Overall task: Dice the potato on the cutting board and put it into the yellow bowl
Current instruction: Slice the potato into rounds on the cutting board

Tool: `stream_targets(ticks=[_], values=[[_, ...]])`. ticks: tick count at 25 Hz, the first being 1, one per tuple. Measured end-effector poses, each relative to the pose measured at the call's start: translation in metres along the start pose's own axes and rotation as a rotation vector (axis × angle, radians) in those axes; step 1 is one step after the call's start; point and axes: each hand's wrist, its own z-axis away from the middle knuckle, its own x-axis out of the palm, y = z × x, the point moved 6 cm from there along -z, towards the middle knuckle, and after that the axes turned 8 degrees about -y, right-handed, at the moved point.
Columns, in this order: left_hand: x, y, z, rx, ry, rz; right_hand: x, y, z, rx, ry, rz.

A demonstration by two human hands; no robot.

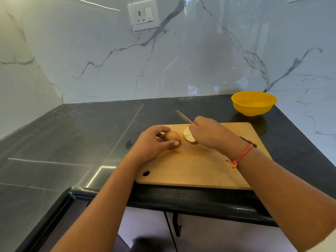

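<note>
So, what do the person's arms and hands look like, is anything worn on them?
Both forearms are bare. The left hand wears no ring, watch or glove. The right hand is ungloved too; a red thread is tied round its wrist, with a knot and a short loose end.

The bowl (253, 110) at 2 o'clock is yellow. The board (200, 166) is light brown. The potato half (172, 136) is brown — the cut half (187, 136) is pale cream. The desk (63, 142) is black with white lines; the wall (91, 51) is white with grey veins.
</note>
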Motion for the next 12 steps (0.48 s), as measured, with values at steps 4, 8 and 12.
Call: stream_targets(ticks=[4,8,12], values=[[0.000,-0.002,0.003,0.015,-0.001,0.053,0.013,0.004,0.007,0.058,-0.080,0.098],[0.001,-0.003,0.003,0.025,0.008,0.091,0.018,0.004,0.011,0.099,-0.090,0.102],[0.001,-0.003,0.004,0.034,0.033,0.105,0.022,-0.001,0.010,0.135,-0.073,0.169]])
